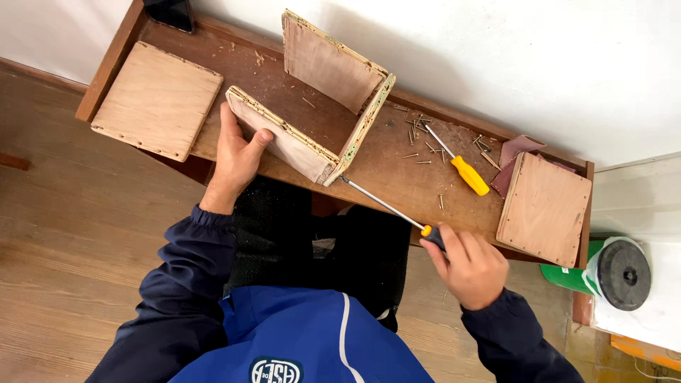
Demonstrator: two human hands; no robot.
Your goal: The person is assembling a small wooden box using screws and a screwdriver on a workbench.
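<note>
1. Right hand [472,268] is clenched around the handle of a long screwdriver [386,206], whose shaft runs up and to the left from the fist until its tip meets the lower corner of a plywood assembly [333,106].
2. Left hand [237,152] grips the near panel of that assembly, fingers wrapped over its top edge and thumb against its face, steadying it.
3. That assembly is made of three plywood panels joined in a U shape, standing on edge on the wooden tabletop [397,167], between the two hands.
4. Just beyond the right hand, a second screwdriver with a yellow handle [468,174] lies on the tabletop among loose screws [422,145].
5. To the right of the right hand, a square plywood board [545,208] lies flat, partly covering reddish sheets of sandpaper [516,149].
6. Left of the left hand, another flat plywood board [157,99] overhangs the tabletop's edge.
7. Far right, past the tabletop's end, stands a green container with a black lid [617,273].
</note>
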